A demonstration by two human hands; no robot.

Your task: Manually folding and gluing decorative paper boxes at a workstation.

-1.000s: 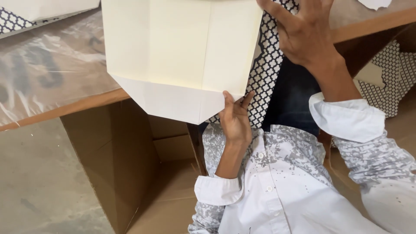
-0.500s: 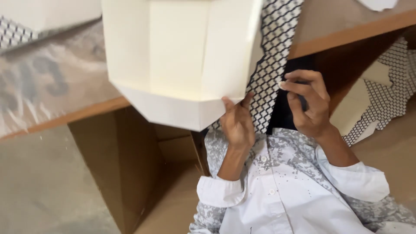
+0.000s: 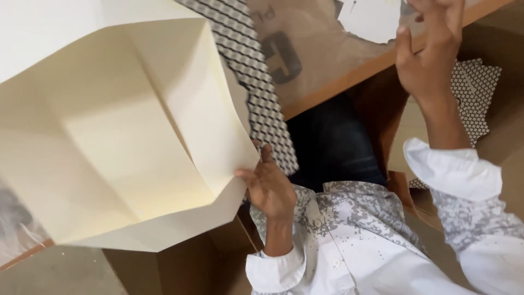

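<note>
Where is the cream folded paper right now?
Head view, left side: the cream folded paper is held at its corner by the left hand, beside the black-and-white patterned strip.

The left hand [image 3: 270, 186] pinches the near right corner of a folded cream paper sheet [image 3: 120, 136]; the right hand [image 3: 428, 52] is raised far right, fingers spread.

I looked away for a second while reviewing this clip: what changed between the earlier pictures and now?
The right hand rose from beside the patterned strip to above the table edge, fingers spread and holding nothing. The folded cream sheet now fills more of the view and sits tilted. The left hand still grips the sheet's lower corner.
</note>
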